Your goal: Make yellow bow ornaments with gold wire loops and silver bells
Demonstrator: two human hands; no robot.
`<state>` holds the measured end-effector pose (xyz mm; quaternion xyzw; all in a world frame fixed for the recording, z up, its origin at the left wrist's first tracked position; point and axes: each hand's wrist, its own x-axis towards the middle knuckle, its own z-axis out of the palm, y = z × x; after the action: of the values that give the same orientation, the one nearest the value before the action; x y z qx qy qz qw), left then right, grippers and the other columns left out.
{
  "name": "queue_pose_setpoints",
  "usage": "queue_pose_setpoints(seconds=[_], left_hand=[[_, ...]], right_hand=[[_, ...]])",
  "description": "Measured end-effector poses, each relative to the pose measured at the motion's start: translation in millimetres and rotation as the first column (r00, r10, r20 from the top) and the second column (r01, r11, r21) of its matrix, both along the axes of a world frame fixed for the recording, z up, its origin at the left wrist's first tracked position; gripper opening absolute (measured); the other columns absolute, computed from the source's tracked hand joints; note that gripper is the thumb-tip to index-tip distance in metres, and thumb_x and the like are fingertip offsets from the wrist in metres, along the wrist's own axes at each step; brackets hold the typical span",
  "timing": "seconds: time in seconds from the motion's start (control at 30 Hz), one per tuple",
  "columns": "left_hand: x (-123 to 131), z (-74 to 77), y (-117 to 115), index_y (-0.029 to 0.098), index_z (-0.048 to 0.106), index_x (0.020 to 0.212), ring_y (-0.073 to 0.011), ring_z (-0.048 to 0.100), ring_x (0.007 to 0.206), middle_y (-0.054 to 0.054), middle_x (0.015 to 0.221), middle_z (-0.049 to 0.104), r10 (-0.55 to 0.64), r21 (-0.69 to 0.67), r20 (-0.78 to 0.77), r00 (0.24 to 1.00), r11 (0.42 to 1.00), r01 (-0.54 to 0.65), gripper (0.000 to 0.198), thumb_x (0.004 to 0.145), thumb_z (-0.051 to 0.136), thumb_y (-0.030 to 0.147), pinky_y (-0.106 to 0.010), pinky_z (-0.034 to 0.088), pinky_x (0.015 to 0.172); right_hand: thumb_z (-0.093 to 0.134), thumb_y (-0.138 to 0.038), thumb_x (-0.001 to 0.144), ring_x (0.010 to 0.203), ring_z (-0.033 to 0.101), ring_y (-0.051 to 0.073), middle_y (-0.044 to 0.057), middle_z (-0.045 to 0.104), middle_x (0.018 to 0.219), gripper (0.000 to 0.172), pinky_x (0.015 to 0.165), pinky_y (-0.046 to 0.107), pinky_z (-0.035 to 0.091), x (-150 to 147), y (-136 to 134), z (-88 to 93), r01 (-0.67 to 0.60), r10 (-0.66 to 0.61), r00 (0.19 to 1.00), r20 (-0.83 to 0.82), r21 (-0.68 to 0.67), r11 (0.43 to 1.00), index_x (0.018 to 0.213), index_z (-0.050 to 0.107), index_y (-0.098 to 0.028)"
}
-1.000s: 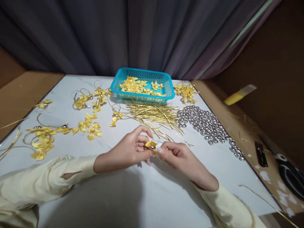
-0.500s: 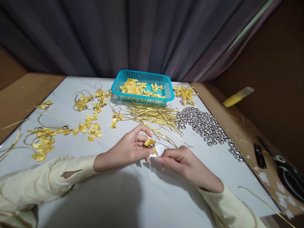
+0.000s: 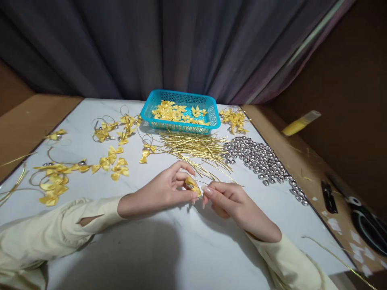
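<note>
Between the thumb and fingers of my left hand [image 3: 169, 186] is a yellow ribbon bow [image 3: 193, 187] with a small shiny silver bell on it. Close against the bow's right side, my right hand [image 3: 228, 199] pinches thumb and forefinger together; what lies between those fingertips is too small to make out. Beyond both hands lies a loose pile of gold cords [image 3: 193, 147]. To its right spreads a heap of silver bells [image 3: 256, 157].
A blue basket [image 3: 181, 127] of yellow bows stands at the back. Bows with cord loops [image 3: 54, 181] lie to the left, and more [image 3: 236, 119] at back right. A black-handled tool [image 3: 369, 229], a black cutter [image 3: 329, 197] and a yellow tube [image 3: 300, 123] rest at the right.
My right hand has turned, its thumb now on top beside the bow. The bow has tilted in my left fingers, showing less of the bell.
</note>
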<state>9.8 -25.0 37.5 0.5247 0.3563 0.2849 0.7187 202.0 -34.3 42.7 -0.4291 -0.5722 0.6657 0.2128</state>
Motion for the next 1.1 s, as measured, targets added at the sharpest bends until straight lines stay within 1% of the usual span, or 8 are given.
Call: queue_pose_setpoints(seconds=[0.23, 0.37, 0.6, 0.7, 0.77, 0.93, 1.03, 1.1], left_hand=[[1.4, 3.2, -1.5, 0.020, 0.036, 0.094, -0.0165, 0.059, 0.082, 0.000, 0.082, 0.059, -0.002, -0.013, -0.018, 1.000, 1.000, 0.001, 0.032, 0.074, 0.061, 0.014, -0.032, 0.043, 0.074], [1.3, 1.4, -2.1, 0.019, 0.038, 0.094, -0.0146, 0.059, 0.076, 0.001, 0.080, 0.058, 0.020, 0.008, -0.054, 0.998, 1.000, -0.020, 0.032, 0.073, 0.061, 0.015, -0.030, 0.043, 0.071], [0.9, 3.7, 0.3, 0.020, 0.039, 0.093, -0.0113, 0.056, 0.070, 0.002, 0.079, 0.058, 0.148, 0.049, -0.137, 0.979, 0.989, -0.142, 0.032, 0.072, 0.063, 0.017, -0.025, 0.043, 0.064], [0.7, 6.4, 0.7, 0.021, 0.039, 0.093, -0.0109, 0.055, 0.068, 0.003, 0.076, 0.059, 0.205, 0.069, -0.142, 0.968, 0.978, -0.197, 0.033, 0.071, 0.064, 0.016, -0.023, 0.041, 0.060], [0.4, 7.8, 0.6, 0.021, 0.039, 0.092, -0.0111, 0.056, 0.067, 0.003, 0.074, 0.060, 0.224, 0.062, -0.131, 0.966, 0.974, -0.218, 0.033, 0.071, 0.065, 0.017, -0.022, 0.041, 0.059], [-1.3, 9.7, 1.2, 0.020, 0.041, 0.093, -0.0124, 0.060, 0.069, 0.002, 0.072, 0.062, 0.219, 0.024, -0.121, 0.968, 0.976, -0.218, 0.031, 0.073, 0.065, 0.019, -0.023, 0.043, 0.062], [-2.2, 8.5, 2.3, 0.020, 0.046, 0.095, -0.0125, 0.062, 0.070, 0.002, 0.072, 0.062, 0.192, -0.001, -0.094, 0.977, 0.981, -0.193, 0.029, 0.074, 0.065, 0.019, -0.024, 0.044, 0.065], [-2.7, 6.7, 2.7, 0.018, 0.051, 0.095, -0.0125, 0.062, 0.071, 0.002, 0.074, 0.061, 0.182, -0.021, -0.063, 0.981, 0.983, -0.183, 0.026, 0.073, 0.066, 0.020, -0.024, 0.045, 0.066]], right_hand=[[0.047, -0.044, 0.087, 0.038, 0.021, 0.004, -0.010, 0.026, 0.042, 0.034, 0.037, 0.019, 0.016, -0.9, -0.4, -2.2, 0.007, -0.008, 0.999, -0.038, -0.009, 1.000, 0.072, 0.056, -0.014], [0.049, -0.042, 0.086, 0.038, 0.023, 0.004, -0.010, 0.029, 0.041, 0.033, 0.038, 0.019, 0.018, -0.5, -1.1, -2.6, 0.013, -0.013, 0.999, -0.042, -0.001, 1.000, 0.069, 0.055, -0.014], [0.049, -0.042, 0.086, 0.038, 0.027, 0.005, -0.008, 0.032, 0.041, 0.036, 0.038, 0.020, 0.020, 1.8, -3.5, 0.4, -0.037, 0.036, 0.999, 0.013, 0.057, 0.998, 0.064, 0.055, -0.014], [0.051, -0.041, 0.085, 0.038, 0.027, 0.004, -0.008, 0.032, 0.041, 0.036, 0.038, 0.020, 0.019, 3.5, -2.8, 2.2, -0.039, 0.039, 0.999, 0.008, 0.069, 0.997, 0.063, 0.055, -0.013], [0.052, -0.039, 0.085, 0.038, 0.026, 0.004, -0.008, 0.032, 0.041, 0.035, 0.037, 0.020, 0.018, 7.1, -1.6, 2.7, -0.038, 0.040, 0.999, -0.036, 0.061, 0.997, 0.062, 0.055, -0.013], [0.055, -0.036, 0.084, 0.034, 0.024, 0.004, -0.006, 0.034, 0.039, 0.033, 0.036, 0.021, 0.015, 28.6, 2.4, -0.7, -0.071, 0.076, 0.966, -0.248, 0.029, 0.997, 0.061, 0.059, -0.013], [0.057, -0.035, 0.081, 0.033, 0.021, 0.005, -0.006, 0.034, 0.038, 0.031, 0.036, 0.023, 0.016, 42.6, 5.5, -2.7, 0.027, 0.009, 0.926, -0.378, 0.091, 0.996, 0.057, 0.059, -0.015], [0.057, -0.035, 0.079, 0.032, 0.021, 0.006, -0.007, 0.028, 0.036, 0.031, 0.036, 0.024, 0.018, 48.6, 8.5, -1.7, 0.111, -0.031, 0.870, -0.492, 0.134, 0.985, 0.054, 0.057, -0.017]])
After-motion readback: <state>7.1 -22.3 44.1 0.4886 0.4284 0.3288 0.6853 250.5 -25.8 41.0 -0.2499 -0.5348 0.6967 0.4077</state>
